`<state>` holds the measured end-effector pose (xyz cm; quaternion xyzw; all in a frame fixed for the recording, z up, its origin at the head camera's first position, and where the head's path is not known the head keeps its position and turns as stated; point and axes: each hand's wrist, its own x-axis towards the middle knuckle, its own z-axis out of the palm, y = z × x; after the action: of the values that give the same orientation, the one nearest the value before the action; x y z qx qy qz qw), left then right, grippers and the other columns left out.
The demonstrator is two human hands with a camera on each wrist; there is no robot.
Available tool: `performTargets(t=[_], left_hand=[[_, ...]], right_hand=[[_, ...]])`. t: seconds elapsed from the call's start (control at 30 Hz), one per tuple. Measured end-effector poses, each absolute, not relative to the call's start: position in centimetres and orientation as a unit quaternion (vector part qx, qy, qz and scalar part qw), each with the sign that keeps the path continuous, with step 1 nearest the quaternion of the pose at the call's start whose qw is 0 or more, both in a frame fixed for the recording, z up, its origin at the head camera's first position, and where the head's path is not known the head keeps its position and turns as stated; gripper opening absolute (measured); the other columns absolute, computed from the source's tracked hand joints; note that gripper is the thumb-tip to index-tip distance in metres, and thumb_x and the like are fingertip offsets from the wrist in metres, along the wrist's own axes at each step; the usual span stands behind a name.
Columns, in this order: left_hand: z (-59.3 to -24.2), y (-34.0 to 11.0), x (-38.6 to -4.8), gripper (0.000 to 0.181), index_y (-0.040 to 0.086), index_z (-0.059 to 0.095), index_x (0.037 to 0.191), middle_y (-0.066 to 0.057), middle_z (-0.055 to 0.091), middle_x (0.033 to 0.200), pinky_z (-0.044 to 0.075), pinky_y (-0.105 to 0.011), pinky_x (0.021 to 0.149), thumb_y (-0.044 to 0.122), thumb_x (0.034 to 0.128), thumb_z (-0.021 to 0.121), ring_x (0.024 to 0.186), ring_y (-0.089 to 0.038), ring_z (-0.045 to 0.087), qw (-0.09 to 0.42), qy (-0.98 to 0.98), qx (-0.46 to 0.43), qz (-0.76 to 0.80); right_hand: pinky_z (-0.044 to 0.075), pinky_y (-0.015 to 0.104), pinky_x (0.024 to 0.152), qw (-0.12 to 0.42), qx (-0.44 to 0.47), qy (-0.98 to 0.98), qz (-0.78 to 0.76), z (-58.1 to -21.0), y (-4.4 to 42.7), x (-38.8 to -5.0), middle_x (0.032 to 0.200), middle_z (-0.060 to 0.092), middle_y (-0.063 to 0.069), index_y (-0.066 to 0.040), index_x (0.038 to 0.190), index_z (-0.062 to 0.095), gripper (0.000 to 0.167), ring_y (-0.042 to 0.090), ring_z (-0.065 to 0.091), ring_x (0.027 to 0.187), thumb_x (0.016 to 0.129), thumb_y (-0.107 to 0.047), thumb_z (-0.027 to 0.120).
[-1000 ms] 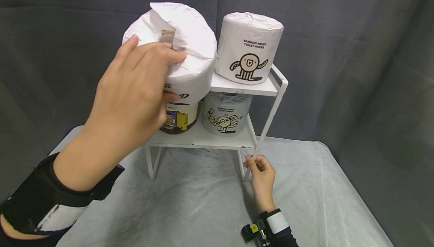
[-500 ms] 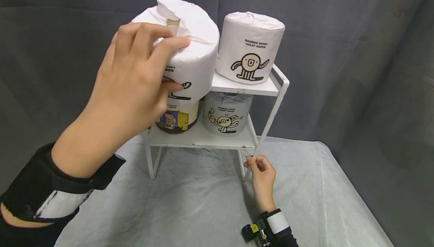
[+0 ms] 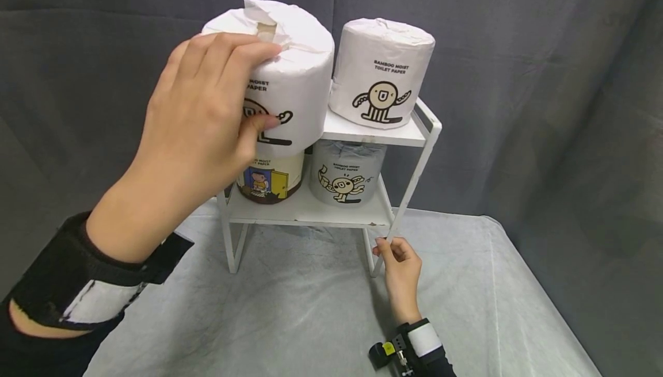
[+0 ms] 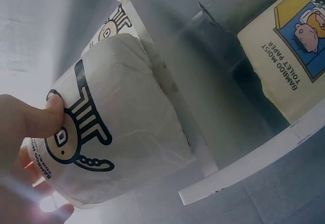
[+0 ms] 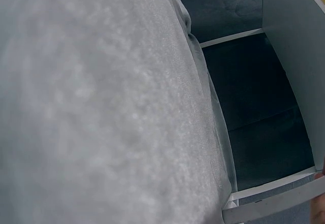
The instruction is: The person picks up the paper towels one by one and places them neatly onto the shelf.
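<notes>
My left hand [image 3: 194, 103] grips a white wrapped toilet paper roll [image 3: 309, 92], thumb on its printed side and fingers over the torn top. That roll is at the left part of the white two-tier rack [image 3: 305, 213], by the upper shelf; in the left wrist view the same roll [image 4: 127, 102] lies close along the shelf edge, contact unclear. Another white roll [image 3: 383, 72] stands upright on the upper shelf's right side. Low at the front right, my right hand [image 3: 401, 270] pinches the rack's leg with thumb and fingers; the right wrist view shows only a bit of the hand.
On the lower shelf stand a grey-looking roll [image 3: 344, 175] and a cream roll [image 3: 269, 178] with a blue and yellow picture, partly covered by the held roll. A pale cloth [image 3: 290, 308] covers the table, and a dark grey curtain [image 3: 518, 106] hangs behind.
My left hand has shifted slightly upward with the toilet paper roll. The roll has tipped more upright, showing more of its printed side. My right hand stays on the rack's leg.
</notes>
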<state>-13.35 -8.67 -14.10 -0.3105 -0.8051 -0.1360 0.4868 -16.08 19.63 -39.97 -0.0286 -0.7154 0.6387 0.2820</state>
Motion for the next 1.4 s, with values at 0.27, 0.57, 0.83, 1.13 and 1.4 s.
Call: performTargets(t=[0.27,0.57,0.83,1.13,1.4], left_hand=[[-13.9,-8.6,-13.7,0.058,-0.001,0.051,0.131,-0.018,0.057,0.129,0.028,-0.037,0.115,0.003,0.0813,0.080,0.123,-0.036,0.048,0.490,-0.796,-0.319,-0.154],[-13.5,-8.5,-14.2,0.054,0.001,0.052,0.134,-0.015,0.056,0.133,0.033,-0.040,0.112,0.007,0.0861,0.077,0.128,-0.031,0.047,0.461,-0.817,-0.301,-0.170],[-13.4,-8.2,-14.8,0.053,0.003,0.052,0.135,-0.013,0.054,0.137,0.038,-0.043,0.108,0.009,0.0878,0.075,0.130,-0.030,0.046,0.458,-0.820,-0.294,-0.179],[-13.3,-7.8,-15.6,0.053,0.004,0.052,0.136,-0.010,0.053,0.141,0.039,-0.045,0.107,0.008,0.0884,0.074,0.132,-0.028,0.044,0.452,-0.822,-0.292,-0.184],[-13.3,-7.7,-16.6,0.054,0.005,0.050,0.139,-0.010,0.052,0.141,0.040,-0.045,0.107,0.009,0.0900,0.073,0.133,-0.027,0.043,0.442,-0.830,-0.283,-0.189]], right_hand=[[0.048,0.020,0.066,0.281,-0.030,-0.715,0.640,-39.9,19.6,-16.1,0.079,0.068,0.025,0.012,0.088,0.064,0.020,0.021,0.066,0.071,0.093,-0.007,0.070],[0.048,0.020,0.066,0.284,-0.028,-0.717,0.636,-40.0,19.7,-16.1,0.078,0.068,0.024,0.011,0.088,0.064,0.020,0.011,0.064,0.068,0.093,-0.008,0.070],[0.049,0.021,0.066,0.287,-0.026,-0.718,0.634,-40.0,19.6,-16.1,0.078,0.068,0.025,0.011,0.087,0.064,0.020,0.017,0.066,0.069,0.093,-0.007,0.070],[0.048,0.020,0.065,0.286,-0.026,-0.720,0.632,-40.0,19.6,-16.1,0.079,0.068,0.025,0.010,0.087,0.064,0.020,0.012,0.065,0.069,0.094,-0.008,0.069],[0.050,0.023,0.067,0.286,-0.023,-0.718,0.634,-40.1,19.6,-16.1,0.078,0.068,0.023,0.011,0.087,0.064,0.020,0.011,0.065,0.069,0.093,-0.007,0.070]])
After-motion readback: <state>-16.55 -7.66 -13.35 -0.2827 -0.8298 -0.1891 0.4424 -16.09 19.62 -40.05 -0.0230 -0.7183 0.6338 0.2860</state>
